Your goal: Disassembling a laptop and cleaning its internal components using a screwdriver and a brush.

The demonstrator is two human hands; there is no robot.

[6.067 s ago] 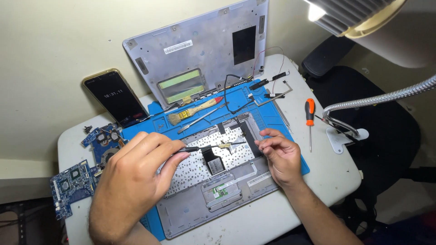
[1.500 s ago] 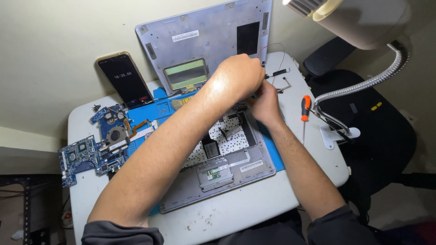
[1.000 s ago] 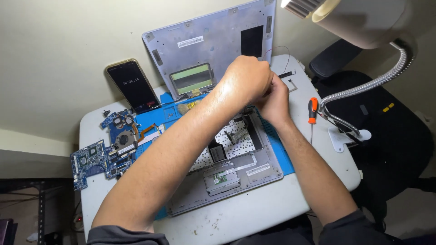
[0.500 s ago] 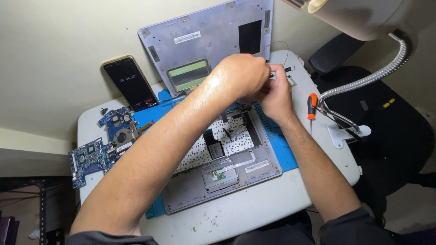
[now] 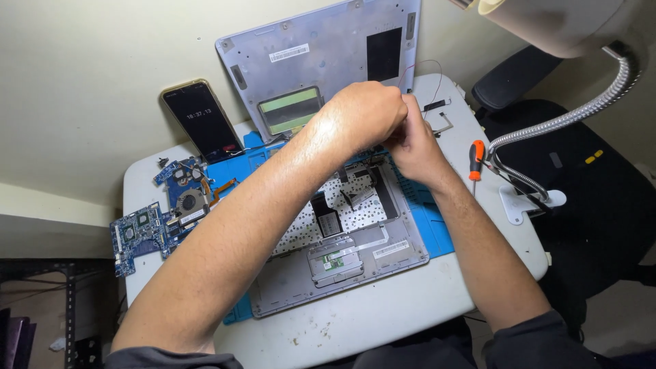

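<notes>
An opened grey laptop chassis [image 5: 383, 254], its perforated keyboard back and touchpad board showing, lies on a blue work mat [image 5: 439, 227]. My left hand [image 5: 365, 113] is a closed fist above the chassis's far right corner. My right hand [image 5: 413, 149] presses against it from the right, fingertips pinched. A loop of thin red and black wires [image 5: 429, 63] rises from where the two hands meet. What the fingers grip is mostly hidden by my left hand.
A grey laptop bottom cover [image 5: 321, 48] leans on the wall beside a propped phone [image 5: 201, 119]. Blue circuit boards [image 5: 140, 229] and a fan [image 5: 189, 200] lie left. An orange screwdriver [image 5: 476, 154], a gooseneck lamp [image 5: 560, 123] and a black chair [image 5: 605, 198] are right. Small brackets [image 5: 443, 125] lie on the white table [image 5: 383, 316].
Both hands left the middle of the chassis and came together at its far right corner. The wires that lay on the mat now stand up from my fingers.
</notes>
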